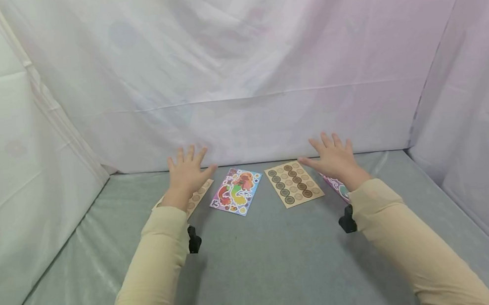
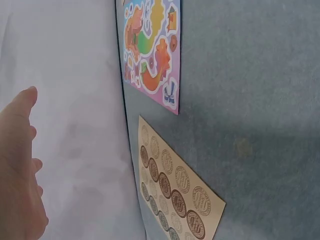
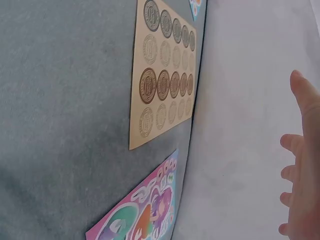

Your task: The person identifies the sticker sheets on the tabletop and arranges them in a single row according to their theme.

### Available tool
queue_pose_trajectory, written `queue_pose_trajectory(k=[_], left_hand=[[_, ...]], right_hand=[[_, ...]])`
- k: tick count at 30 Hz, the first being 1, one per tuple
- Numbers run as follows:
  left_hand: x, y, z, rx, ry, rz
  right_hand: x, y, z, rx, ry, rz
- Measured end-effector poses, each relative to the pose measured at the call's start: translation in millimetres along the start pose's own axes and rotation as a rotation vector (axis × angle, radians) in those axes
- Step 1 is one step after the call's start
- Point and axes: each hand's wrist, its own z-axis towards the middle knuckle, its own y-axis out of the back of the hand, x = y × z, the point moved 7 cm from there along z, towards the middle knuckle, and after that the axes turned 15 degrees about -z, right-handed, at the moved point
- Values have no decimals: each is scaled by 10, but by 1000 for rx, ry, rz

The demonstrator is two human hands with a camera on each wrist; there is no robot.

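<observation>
My left hand point(image 1: 187, 174), fingers spread, is held over a tan sheet of round seal stickers point(image 1: 198, 197), hiding part of it. My right hand point(image 1: 333, 159) spreads its fingers in the same way, above a pink and purple sticker sheet point(image 1: 335, 187) that the wrist partly covers. Between the hands lie a colourful mermaid sticker sheet point(image 1: 237, 192) and a second tan sheet of brown and dark round stickers point(image 1: 294, 183). Both hands hold nothing. In the right wrist view, the pink sheet point(image 3: 145, 210) shows a mermaid figure with a green tail.
The sheets lie in a loose arc near the back edge of a grey cloth-covered table point(image 1: 274, 268). White curtains point(image 1: 236, 74) hang behind and at both sides. A black wrist mount point(image 1: 194, 240) sits under the left wrist, and another black mount point(image 1: 347, 219) under the right.
</observation>
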Motion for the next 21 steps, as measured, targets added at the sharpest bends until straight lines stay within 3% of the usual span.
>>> queue_pose_trajectory(k=[11, 21], left_hand=[[22, 120, -19, -6, -16, -1], [44, 183, -11, -16, -25, -41]], right_hand=[[137, 132, -39, -9, 15, -2], [296, 172, -18, -79, 14, -12]])
